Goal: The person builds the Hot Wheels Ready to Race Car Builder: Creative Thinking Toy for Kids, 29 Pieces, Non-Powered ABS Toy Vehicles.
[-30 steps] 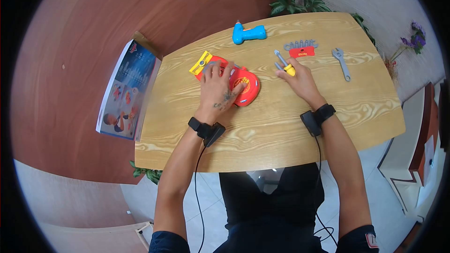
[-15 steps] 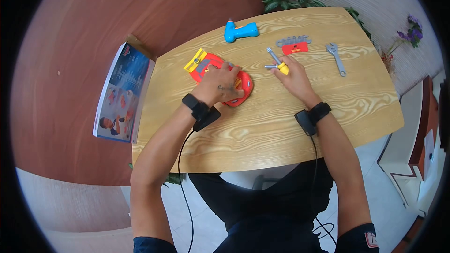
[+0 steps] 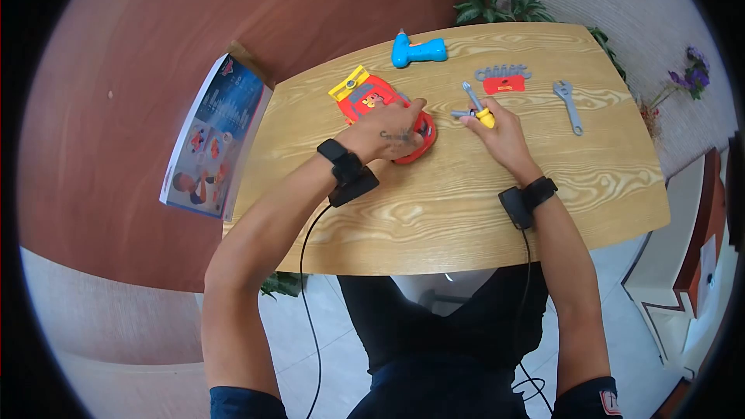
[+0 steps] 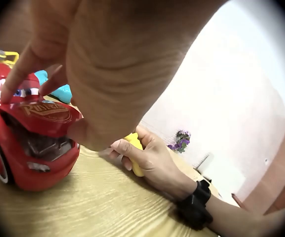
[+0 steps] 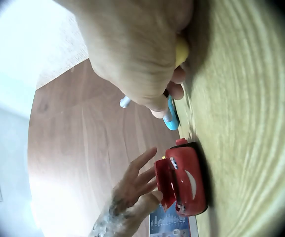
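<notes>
My left hand (image 3: 394, 130) lies over the front of a red toy car (image 3: 365, 97). In the left wrist view, the car's hood (image 4: 48, 112) stands raised over a dark engine bay (image 4: 41, 143). Fingers reach the windshield while the thumb sits at the hood's edge. From the right wrist camera, those fingers appear extended beside the lifted hood (image 5: 163, 183). My right hand (image 3: 506, 138) grips a toy screwdriver by its yellow handle (image 3: 486, 118), grey shaft pointing away. A second, short grey shaft (image 3: 461, 113) sticks out left from the same hand.
A blue toy drill (image 3: 419, 50) lies at the table's back edge. Grey toy wrenches on a red holder (image 3: 504, 82) and an adjustable wrench (image 3: 569, 109) lie beyond my right hand. A picture box (image 3: 211, 136) stands at the left edge.
My left hand has slid from the car's middle toward its front end, and the hood, flat a second ago, is now raised. My right hand keeps hold of the screwdriver in nearly the same place.
</notes>
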Available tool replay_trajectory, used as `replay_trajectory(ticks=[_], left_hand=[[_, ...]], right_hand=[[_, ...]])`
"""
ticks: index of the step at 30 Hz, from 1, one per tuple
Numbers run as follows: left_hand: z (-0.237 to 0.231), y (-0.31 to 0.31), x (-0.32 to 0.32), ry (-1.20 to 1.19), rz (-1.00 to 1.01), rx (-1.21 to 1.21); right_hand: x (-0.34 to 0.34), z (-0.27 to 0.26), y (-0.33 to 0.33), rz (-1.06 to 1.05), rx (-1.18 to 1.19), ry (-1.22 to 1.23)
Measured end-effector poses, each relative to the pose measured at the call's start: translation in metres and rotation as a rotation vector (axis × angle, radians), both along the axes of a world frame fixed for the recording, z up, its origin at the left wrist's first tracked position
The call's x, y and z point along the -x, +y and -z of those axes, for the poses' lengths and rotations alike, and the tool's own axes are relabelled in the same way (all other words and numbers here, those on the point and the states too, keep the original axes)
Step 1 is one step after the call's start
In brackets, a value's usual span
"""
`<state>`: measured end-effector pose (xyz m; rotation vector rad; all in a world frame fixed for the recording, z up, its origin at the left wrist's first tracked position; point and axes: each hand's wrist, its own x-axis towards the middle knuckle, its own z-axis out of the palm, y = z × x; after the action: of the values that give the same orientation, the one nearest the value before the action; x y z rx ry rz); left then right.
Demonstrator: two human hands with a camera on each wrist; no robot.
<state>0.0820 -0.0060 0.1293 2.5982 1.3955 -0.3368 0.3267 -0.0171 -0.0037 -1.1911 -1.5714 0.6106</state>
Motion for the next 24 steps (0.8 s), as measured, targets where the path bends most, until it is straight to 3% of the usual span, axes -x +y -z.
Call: replay_trajectory(ticks=[6, 8, 9, 10, 15, 18, 19, 20, 22, 24], left_hand=[[-0.026, 0.002, 0.020, -0.208, -0.065, 0.060], [-0.031, 0.003, 0.029, -0.353, -0.189, 0.077], [-0.014, 0.006, 0.039, -0.562, -0.092, -0.022], [0.000, 0.011, 0.049, -0.568, -0.093, -0.021], [0.026, -0.011, 0.047, -0.850, -0.309, -0.076], [0.043, -0.025, 0.041, -0.962, -0.286, -0.189], [0.058, -0.021, 0.047, -0.886, -0.217, -0.345], [0.067, -0.017, 0.047, -0.908, -0.222, -0.344], [0.088, -0.012, 0.049, -0.992, -0.185, -0.582], [0.098, -0.007, 0.056, -1.023, -0.155, -0.548]], right_hand=[[0.001, -0.004, 0.000, -0.045, 0.039, 0.005], [0.001, -0.003, 0.001, -0.029, -0.077, -0.032], [0.002, -0.005, -0.001, -0.029, -0.075, -0.036], [0.005, -0.008, -0.002, -0.008, -0.081, -0.007], [0.012, -0.021, -0.010, 0.031, -0.090, -0.003], [0.020, -0.023, -0.015, -0.006, -0.067, 0.060], [0.022, -0.022, -0.015, 0.006, -0.088, 0.048], [0.025, -0.020, -0.015, 0.014, -0.106, 0.033], [0.031, -0.017, -0.015, 0.013, -0.103, 0.014], [0.041, -0.023, -0.014, -0.006, -0.098, -0.014]])
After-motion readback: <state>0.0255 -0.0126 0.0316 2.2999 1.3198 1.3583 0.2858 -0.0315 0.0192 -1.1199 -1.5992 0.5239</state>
